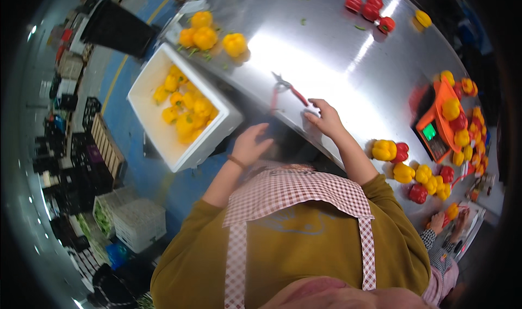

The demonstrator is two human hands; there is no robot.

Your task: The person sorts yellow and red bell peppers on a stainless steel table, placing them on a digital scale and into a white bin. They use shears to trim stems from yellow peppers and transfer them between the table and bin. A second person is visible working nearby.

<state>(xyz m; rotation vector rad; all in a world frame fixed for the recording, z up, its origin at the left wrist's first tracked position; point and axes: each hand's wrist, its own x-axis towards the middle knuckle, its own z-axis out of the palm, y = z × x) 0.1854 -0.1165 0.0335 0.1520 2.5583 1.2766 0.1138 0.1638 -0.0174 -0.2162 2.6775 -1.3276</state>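
Note:
On the steel table lies a pair of pruning shears (pixel 296 93) with red handles, slightly blurred, its blades pointing away from me. My right hand (pixel 326 119) is at the end of one handle, thumb and index finger apart; the fingertips are close to it or touching it, without closing around it. My left hand (pixel 251 144), a band on its wrist, hovers in front of the table edge with spread fingers and holds nothing. Left of it, a tilted white foam box (pixel 151 64) contains several yellow bell peppers (pixel 189 113).
Several yellow peppers (pixel 204 36) rest at the table's far left corner, and red peppers (pixel 370 11) at the back. An orange scale (pixel 442 113) bearing peppers stands right. Another person's hand (pixel 437 222) touches a pepper at lower right. A black bin (pixel 118 27) stands behind the box.

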